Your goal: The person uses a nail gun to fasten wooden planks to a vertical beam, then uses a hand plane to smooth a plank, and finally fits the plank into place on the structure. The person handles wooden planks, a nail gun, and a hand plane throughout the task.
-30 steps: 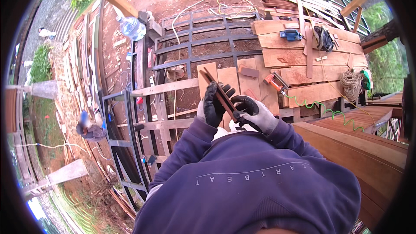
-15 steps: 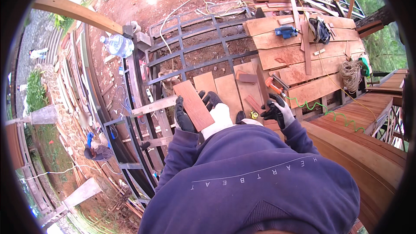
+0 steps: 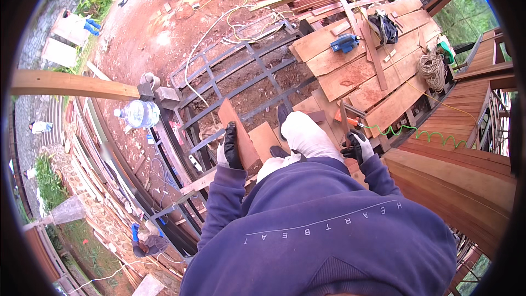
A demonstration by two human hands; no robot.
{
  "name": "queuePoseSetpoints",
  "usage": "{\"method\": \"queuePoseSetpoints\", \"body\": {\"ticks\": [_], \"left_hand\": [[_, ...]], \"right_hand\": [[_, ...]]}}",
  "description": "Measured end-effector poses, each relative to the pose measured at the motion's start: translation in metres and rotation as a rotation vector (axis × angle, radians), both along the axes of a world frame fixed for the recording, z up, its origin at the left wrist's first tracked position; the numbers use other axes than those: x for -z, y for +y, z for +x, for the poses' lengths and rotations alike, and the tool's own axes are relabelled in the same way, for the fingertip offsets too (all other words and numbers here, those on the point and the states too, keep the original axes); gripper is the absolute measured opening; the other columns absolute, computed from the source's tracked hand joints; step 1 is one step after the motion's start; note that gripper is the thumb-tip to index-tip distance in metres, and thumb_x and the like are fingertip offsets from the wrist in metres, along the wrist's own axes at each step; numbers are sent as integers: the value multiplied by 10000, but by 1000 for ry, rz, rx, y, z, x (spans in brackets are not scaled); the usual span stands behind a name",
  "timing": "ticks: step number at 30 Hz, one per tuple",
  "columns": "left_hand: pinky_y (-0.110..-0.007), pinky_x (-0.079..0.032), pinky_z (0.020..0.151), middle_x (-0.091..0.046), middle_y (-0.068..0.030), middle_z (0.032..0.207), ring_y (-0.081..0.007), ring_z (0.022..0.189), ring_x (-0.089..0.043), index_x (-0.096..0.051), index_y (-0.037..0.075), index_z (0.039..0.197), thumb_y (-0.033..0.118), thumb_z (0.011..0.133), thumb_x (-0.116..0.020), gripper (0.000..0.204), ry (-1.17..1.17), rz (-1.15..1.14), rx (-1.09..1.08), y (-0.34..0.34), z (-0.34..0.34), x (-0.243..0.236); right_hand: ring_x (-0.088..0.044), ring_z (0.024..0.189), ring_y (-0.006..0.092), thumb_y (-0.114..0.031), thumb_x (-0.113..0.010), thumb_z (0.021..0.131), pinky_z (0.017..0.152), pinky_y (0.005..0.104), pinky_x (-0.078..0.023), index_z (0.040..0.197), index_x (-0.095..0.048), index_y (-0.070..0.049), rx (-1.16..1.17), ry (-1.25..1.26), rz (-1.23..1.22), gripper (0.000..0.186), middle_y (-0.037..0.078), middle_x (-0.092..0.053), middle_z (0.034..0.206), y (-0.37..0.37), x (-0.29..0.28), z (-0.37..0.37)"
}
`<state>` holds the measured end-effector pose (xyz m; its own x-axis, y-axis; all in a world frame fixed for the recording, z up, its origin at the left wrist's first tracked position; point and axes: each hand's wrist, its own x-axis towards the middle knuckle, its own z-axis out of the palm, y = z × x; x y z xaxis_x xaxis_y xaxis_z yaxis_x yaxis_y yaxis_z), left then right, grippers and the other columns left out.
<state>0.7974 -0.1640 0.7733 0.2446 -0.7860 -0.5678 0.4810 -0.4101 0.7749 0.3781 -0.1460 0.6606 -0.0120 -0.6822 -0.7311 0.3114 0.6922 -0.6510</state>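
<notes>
My left hand (image 3: 232, 147), in a black and grey-white glove, is closed on the edge of a flat reddish-brown wooden board (image 3: 239, 131), which stands tilted beside my leg. My right hand (image 3: 359, 147), gloved the same way, is closed round the lower end of a narrow dark wooden strip (image 3: 344, 118) pointing away from me. Just beyond that strip lies an orange nail gun (image 3: 355, 122), partly covered by it, with a green coiled hose (image 3: 416, 140) running off to the right. Loose plywood pieces (image 3: 264, 138) lie around my feet.
Ahead is an open dark metal frame (image 3: 249, 71) over bare soil. Wide planks (image 3: 356, 71) at right carry a blue power tool (image 3: 345, 44), a black bag (image 3: 383, 27) and a rope coil (image 3: 432, 71). A water jug (image 3: 137, 115) stands by the left post. Several people are farther off.
My view has swung, and my legs have shifted into a stepping pose. The board has turned more upright in my left hand. My right hand has brought the wooden strip across the nail gun.
</notes>
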Motion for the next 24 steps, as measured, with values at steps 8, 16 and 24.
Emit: {"method": "queuePoseSetpoints", "body": {"ticks": [8, 16, 24], "left_hand": [[-331, -557, 790, -666, -108, 993, -215, 901, -664, -600, 0, 1127, 282, 953, -576, 333, 70, -128, -223, -97, 54, 87], [-435, -547, 898, -613, -91, 1140, -271, 1052, -624, -513, 47, 1239, 81, 901, -621, 357, 271, -165, 127, -334, -2, 206], [-269, -521, 628, -650, -21, 926, -117, 739, -611, -607, 42, 1129, 285, 882, -720, 364, -206, -76, 795, -549, -143, 309]], "right_hand": [[-655, 672, 278, -281, -612, 919, 532, 432, -602, 1170, -575, -69, 141, 83, 91, 331, 105, -552, 834, -73, 115, -12], [-654, 659, 262, -278, -662, 902, 541, 418, -596, 1151, -596, -114, -382, 889, -600, 305, 112, -565, 851, -174, 334, -31], [-625, 554, 226, -308, -742, 835, 479, 373, -571, 1217, -543, -89, 481, 187, 310, 483, 123, -608, 830, -263, 328, -2]]}}
